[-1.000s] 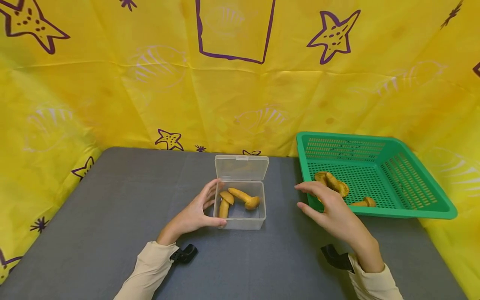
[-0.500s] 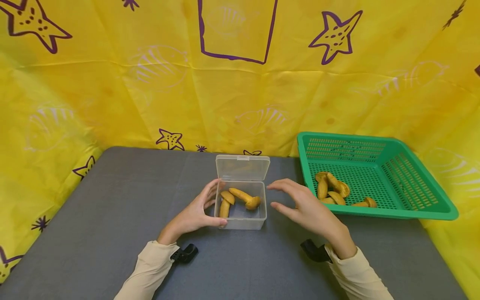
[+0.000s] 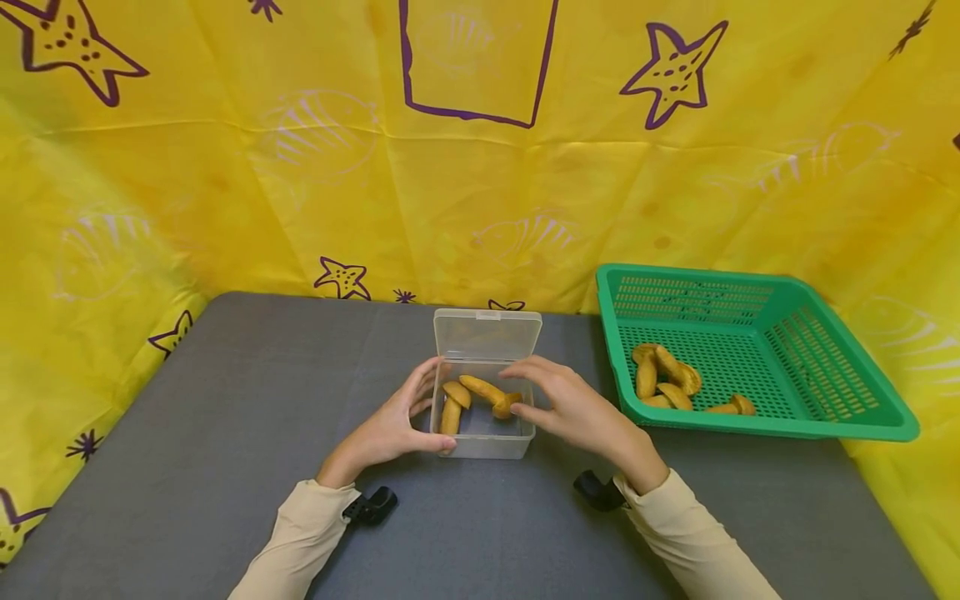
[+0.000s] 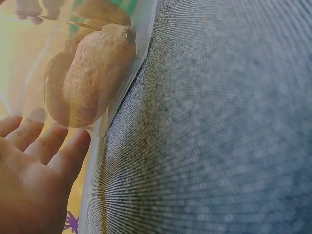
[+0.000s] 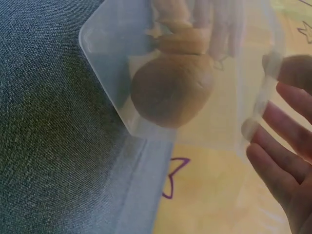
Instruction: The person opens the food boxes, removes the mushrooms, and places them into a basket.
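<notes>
A clear plastic box with its lid raised stands on the grey table. Two brown mushrooms lie inside: one mushroom along the left wall, the other mushroom slanting across the middle. My left hand holds the box by its left side, thumb at the front corner, fingers along the side wall. My right hand reaches over the right wall, fingers spread, thumb tip beside the slanting mushroom's cap; whether it touches the cap I cannot tell. In the right wrist view, fingertips of the right hand are at the box's edge.
On the right a green basket holds several more mushrooms, most in its front left corner, with one mushroom apart near the front wall. A yellow patterned cloth hangs behind the table.
My right hand has moved left from beside the basket to over the box's right wall. The left hand and the box stay in place.
</notes>
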Available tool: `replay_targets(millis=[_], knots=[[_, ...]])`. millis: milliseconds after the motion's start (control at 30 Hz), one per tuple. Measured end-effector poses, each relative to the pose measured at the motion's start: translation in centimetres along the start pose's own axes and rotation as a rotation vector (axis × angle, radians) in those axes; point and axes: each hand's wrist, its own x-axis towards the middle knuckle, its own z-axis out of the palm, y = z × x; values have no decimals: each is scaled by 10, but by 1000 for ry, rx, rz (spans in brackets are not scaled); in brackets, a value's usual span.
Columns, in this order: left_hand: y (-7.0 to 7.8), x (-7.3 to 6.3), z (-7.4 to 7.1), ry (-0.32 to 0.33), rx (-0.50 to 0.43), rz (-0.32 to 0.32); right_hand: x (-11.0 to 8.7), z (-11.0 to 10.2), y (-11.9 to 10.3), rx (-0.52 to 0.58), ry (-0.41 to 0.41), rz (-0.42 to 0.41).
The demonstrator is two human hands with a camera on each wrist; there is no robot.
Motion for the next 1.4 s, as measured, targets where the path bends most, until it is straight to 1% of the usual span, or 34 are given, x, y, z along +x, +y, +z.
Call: replay_targets(millis=[167, 267, 400, 600, 1000, 1133, 1267, 1333, 1400], knots=[[0, 0, 0, -1, -2, -7, 8, 3, -2, -2, -23, 1], [0, 0, -1, 0, -3, -10, 13, 5, -4, 8, -69, 16], [-1, 1, -1, -4, -5, -4, 20, 9, -5, -25, -120, 12], [-1, 1, 0, -11, -6, 3, 27, 16, -3, -102, -132, -11], [0, 1, 0, -10, -8, -4, 37, 27, -5, -175, -185, 17], [-1, 1, 0, -9, -6, -6, 40, 31, -5, -189, -189, 20], [0, 0, 0, -5, -6, -2, 40, 31, -3, -198, -169, 10], [0, 0, 0, -4, -4, -1, 39, 31, -2, -181, -153, 6], [0, 0, 0, -3, -2, 1, 39, 30, -1, -141, -131, -4]])
